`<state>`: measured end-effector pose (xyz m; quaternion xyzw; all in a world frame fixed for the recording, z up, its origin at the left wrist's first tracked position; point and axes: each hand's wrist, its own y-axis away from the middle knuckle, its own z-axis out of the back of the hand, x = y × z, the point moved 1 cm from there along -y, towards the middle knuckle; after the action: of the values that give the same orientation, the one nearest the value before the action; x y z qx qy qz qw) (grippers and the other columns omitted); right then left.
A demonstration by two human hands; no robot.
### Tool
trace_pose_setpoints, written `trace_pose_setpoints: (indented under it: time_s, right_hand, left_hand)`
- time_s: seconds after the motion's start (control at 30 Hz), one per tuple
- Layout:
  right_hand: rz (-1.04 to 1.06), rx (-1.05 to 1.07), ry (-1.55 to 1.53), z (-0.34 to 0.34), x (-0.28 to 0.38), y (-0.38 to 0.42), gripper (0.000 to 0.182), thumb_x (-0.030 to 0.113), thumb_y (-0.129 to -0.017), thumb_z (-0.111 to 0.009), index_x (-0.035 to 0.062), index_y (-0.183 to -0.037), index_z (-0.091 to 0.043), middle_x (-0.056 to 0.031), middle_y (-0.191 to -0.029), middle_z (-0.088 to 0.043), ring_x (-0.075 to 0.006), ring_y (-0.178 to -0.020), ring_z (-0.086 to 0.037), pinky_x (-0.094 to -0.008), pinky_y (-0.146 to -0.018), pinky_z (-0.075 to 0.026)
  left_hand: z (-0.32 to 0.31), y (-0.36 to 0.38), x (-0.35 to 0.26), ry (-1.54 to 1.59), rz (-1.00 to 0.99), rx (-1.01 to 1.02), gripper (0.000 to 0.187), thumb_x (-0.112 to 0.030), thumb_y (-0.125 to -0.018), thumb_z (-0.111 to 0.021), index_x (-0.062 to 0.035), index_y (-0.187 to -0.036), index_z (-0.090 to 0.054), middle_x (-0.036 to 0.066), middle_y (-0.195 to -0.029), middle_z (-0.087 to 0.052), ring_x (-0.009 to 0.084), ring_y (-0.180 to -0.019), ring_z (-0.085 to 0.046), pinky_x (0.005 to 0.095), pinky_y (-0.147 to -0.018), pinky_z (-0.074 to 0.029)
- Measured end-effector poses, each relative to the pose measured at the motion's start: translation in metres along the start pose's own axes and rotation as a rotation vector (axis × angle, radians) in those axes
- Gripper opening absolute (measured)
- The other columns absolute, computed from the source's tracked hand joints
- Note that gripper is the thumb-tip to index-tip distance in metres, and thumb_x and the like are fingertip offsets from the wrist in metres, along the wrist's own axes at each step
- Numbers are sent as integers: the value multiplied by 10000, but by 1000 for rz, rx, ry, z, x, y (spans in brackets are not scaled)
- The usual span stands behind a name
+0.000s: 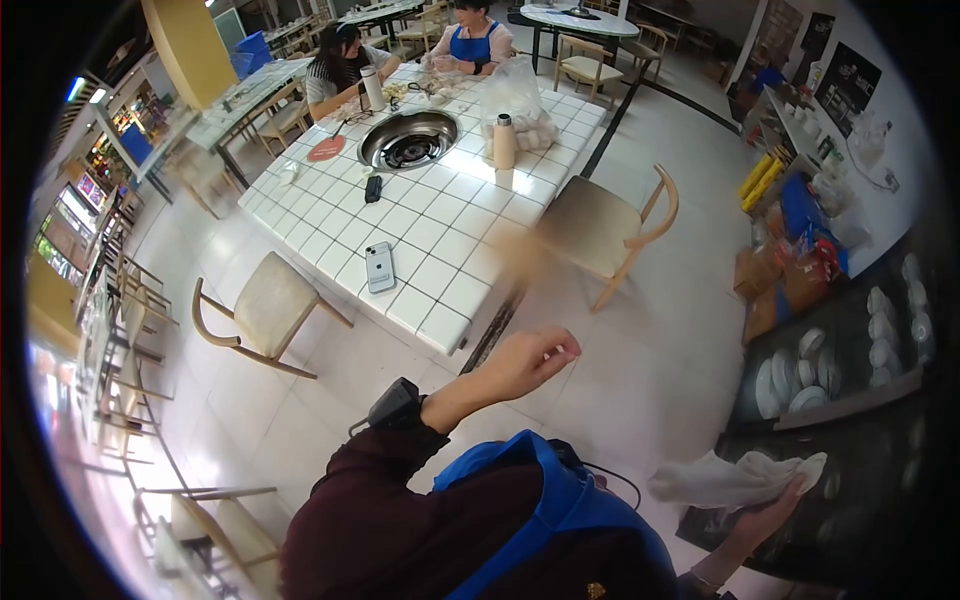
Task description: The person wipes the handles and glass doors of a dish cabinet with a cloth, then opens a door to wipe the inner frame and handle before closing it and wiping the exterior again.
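Observation:
My left hand (530, 362) is raised in front of my body, beyond the blue apron (530, 480). Its fingers are loosely curled in, and nothing shows between them. The near corner of the white tiled table (440, 315) is the closest thing to it, and they do not touch. At the lower right, my right hand (775, 515) holds a crumpled white cloth (725, 480) from below, near a dark rack with dishes. The cloth hides part of its fingers.
A phone (380, 268), a black object (373, 189), a round burner (410, 142) and a bottle (503, 145) are on the table. Chairs (600, 225) (262, 310) flank it. Two people (478, 45) (340, 70) sit at its far end. Dishes (795, 375) fill the right-hand rack.

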<state>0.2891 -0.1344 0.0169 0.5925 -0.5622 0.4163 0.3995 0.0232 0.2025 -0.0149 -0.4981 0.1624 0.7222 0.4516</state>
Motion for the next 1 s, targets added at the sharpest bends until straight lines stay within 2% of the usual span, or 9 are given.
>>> trace_pose_setpoints:
  time_s: [0.17, 0.3, 0.47, 0.6, 0.7, 0.77, 0.8, 0.87, 1.0]
  right_hand:
    - [85, 13, 19, 22, -7, -57, 541, 342, -881, -513, -5, -1279, -394, -122, -1311, -400, -230, -1179, -421, -341, -982, -344]
    - [18, 89, -46, 40, -1, -113, 559, 359, -889, -494, -15, -1289, -381, -126, -1328, -384, -218, -1196, -407, -322, -995, -328]
    - [136, 172, 52, 117, -17, -208, 597, 379, -897, -475, -33, -1310, -344, -128, -1348, -360, -211, -1223, -378, -319, -1009, -309]
    - [103, 190, 42, 146, -11, -253, 604, 385, -903, -460, -39, -1314, -333, -130, -1360, -348, -207, -1243, -354, -315, -1020, -297]
    - [174, 198, 156, 175, -14, -285, 575, 354, -917, -428, -37, -1323, -315, -147, -1383, -310, -235, -1260, -331, -344, -1035, -284]
    - [376, 243, 294, 178, -11, -288, 541, 309, -920, -412, -23, -1334, -302, -166, -1402, -269, -275, -1267, -316, -380, -1042, -275]
    - [379, 240, 291, 169, -3, -287, 541, 309, -920, -412, -23, -1334, -302, -166, -1402, -269, -275, -1267, -316, -380, -1042, -275]
    - [30, -6, -28, 151, 13, -290, 539, 321, -908, -432, 12, -1335, -318, -131, -1368, -330, -265, -1247, -335, -369, -1042, -265]
    - [203, -57, 248, 192, 3, -330, 516, 299, -906, -442, 7, -1318, -335, -151, -1342, -354, -285, -1211, -378, -375, -1010, -321]
  left_hand:
    - [-33, -16, -12, -60, 51, -32, 109, -108, -853, -534, -50, -939, -566, 93, -859, -593, 197, -728, -607, 290, -645, -487]
    - [-82, -36, -41, -69, 106, -66, 106, -115, -854, -535, -51, -933, -566, 91, -865, -595, 196, -726, -607, 288, -648, -487]
    - [-161, -72, -68, -145, -59, -11, 96, -121, -847, -552, -54, -914, -565, 83, -828, -574, 208, -708, -585, 309, -608, -467]
    - [-211, -93, -88, -205, -97, -8, 95, -120, -845, -556, -54, -912, -564, 85, -823, -569, 214, -703, -576, 320, -598, -459]
    - [-236, -109, -96, -212, -144, 29, 98, -122, -845, -555, -53, -915, -562, 86, -850, -574, 217, -710, -578, 321, -604, -462]
    - [-246, -121, -99, -204, -59, 110, 102, -126, -841, -557, -59, -919, -562, 87, -872, -576, 225, -696, -581, 327, -608, -463]
    - [-250, -129, -101, -205, -64, 111, 102, -126, -841, -557, -59, -919, -562, 87, -872, -576, 225, -696, -581, 327, -608, -463]
    - [-258, -146, -102, -166, -19, 119, 104, -163, -830, -548, -69, -875, -554, 93, -847, -575, 283, -716, -577, 373, -626, -452]
    - [-283, -199, -96, -162, -117, 119, 111, -160, -829, -550, -70, -892, -558, 96, -852, -580, 279, -709, -581, 368, -629, -457]
